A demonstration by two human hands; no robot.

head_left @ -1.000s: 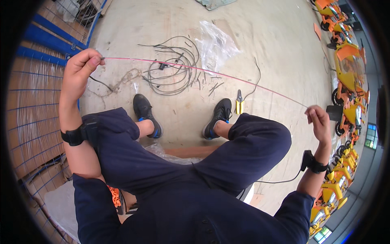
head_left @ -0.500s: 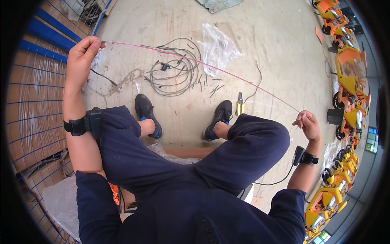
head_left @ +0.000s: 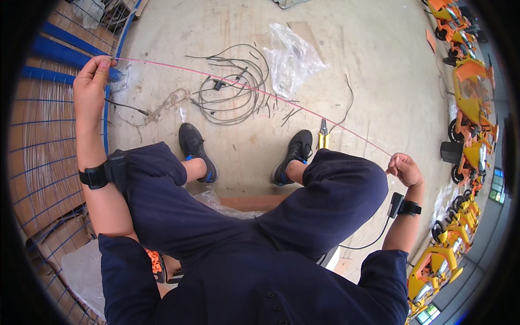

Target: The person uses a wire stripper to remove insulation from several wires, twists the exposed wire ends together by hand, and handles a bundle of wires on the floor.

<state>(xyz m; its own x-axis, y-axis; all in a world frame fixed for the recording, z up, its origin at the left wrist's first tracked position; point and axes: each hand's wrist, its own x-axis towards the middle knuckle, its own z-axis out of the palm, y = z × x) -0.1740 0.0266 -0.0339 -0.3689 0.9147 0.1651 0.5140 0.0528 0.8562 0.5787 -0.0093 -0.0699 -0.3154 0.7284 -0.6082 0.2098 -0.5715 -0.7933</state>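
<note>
A thin pinkish-red wire (head_left: 260, 91) is stretched almost straight across the floor view, sloping down to the right. My left hand (head_left: 92, 84), beside the blue cage at upper left, pinches its far end between thumb and fingers. At the right, above my knee, my right hand (head_left: 406, 169) has its fingers closed on the other end. A dark cable end (head_left: 127, 105) shows beside my left wrist; whether it joins the wire I cannot tell. Beneath the wire lies a loose coil of grey cable (head_left: 267, 73). Yellow-handled pliers or strippers (head_left: 323, 141) rest near my right shoe.
A blue wire-mesh cage (head_left: 46, 143) with cardboard inside stands close on the left. Clear plastic film (head_left: 290, 62) and short cable offcuts (head_left: 290, 116) lie on the floor. Yellow-orange small vehicles (head_left: 470, 95) line the right side. A cord runs from my right wristband (head_left: 410, 208).
My left hand has moved left and slightly down, and my right hand a little left and down. The wire stays stretched between them. The view has shifted slightly.
</note>
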